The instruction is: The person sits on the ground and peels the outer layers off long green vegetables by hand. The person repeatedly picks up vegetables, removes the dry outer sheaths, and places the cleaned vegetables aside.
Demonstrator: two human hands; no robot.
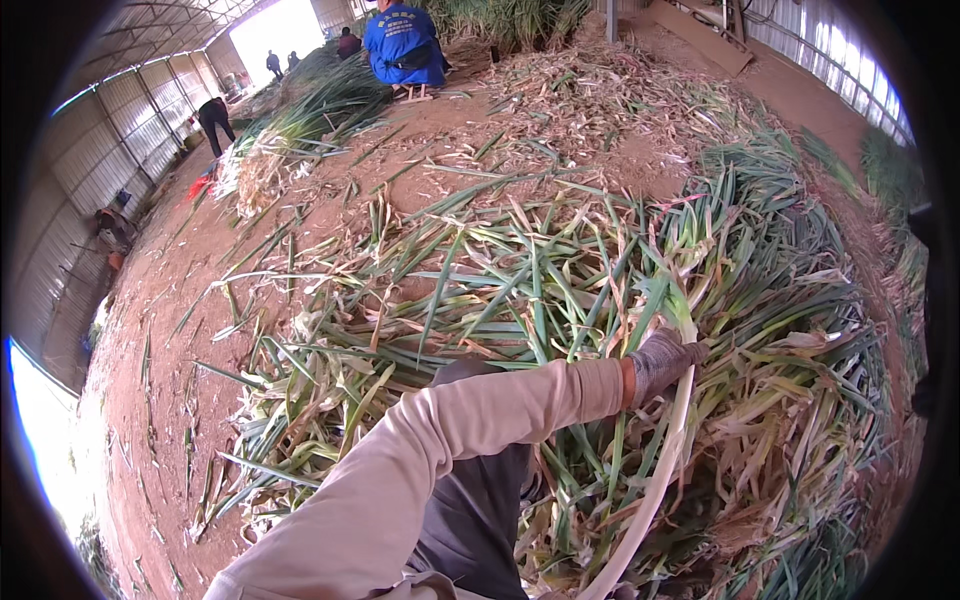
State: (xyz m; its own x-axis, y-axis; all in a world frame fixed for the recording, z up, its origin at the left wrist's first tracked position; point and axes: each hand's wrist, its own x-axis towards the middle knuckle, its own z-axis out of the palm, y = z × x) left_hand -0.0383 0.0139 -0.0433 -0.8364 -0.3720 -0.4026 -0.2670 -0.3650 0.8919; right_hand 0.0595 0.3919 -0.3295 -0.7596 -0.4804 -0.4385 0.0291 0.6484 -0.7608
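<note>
My left hand [664,365], in a grey knitted glove, reaches across from the lower left in a beige sleeve. Its fingers are wrapped around a long green onion stalk [660,480]. The stalk's pale shaft curves down to the bottom edge, while its green leaves [679,304] point away from me above the fist. Beside the hand on the right lies a heap of green onions [780,300] with dry, papery outer leaves. Loose cut leaves [517,285] are strewn in front of my bent knee [465,371]. My right hand is out of view.
A person in blue [405,45] sits on a low wooden stool ahead. Left of them lies a green onion pile [322,105]; another person [215,122] bends near the metal wall [97,142]. Dry trimmings [600,90] cover the earth floor [165,300] farther back.
</note>
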